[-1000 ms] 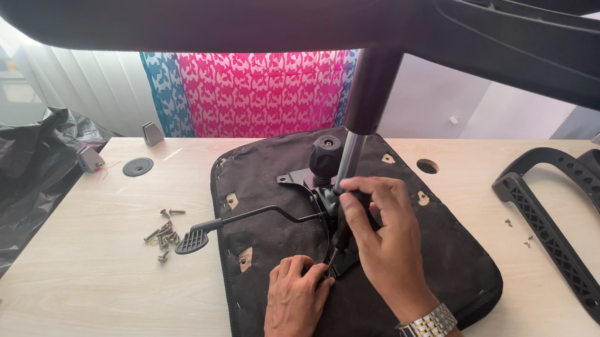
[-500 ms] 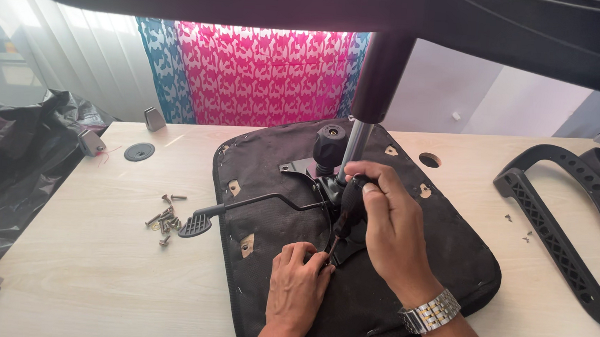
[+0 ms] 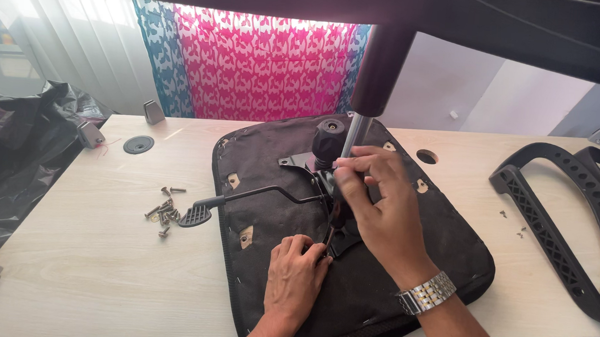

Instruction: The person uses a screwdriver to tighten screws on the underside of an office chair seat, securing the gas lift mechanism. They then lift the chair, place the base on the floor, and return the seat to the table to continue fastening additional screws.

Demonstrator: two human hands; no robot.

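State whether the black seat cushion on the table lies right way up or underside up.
Underside up. The seat cushion shows its bare base with the metal mechanism and lever on top, where both hands work.

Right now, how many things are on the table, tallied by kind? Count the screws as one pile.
Seat pan, upside down under both hands: 1
Lever mechanism: 1
Black armrest frames: 2
Screw pile: 1
Round black cap: 1
Grey brackets: 3
Black plastic sheet: 1
Total: 10
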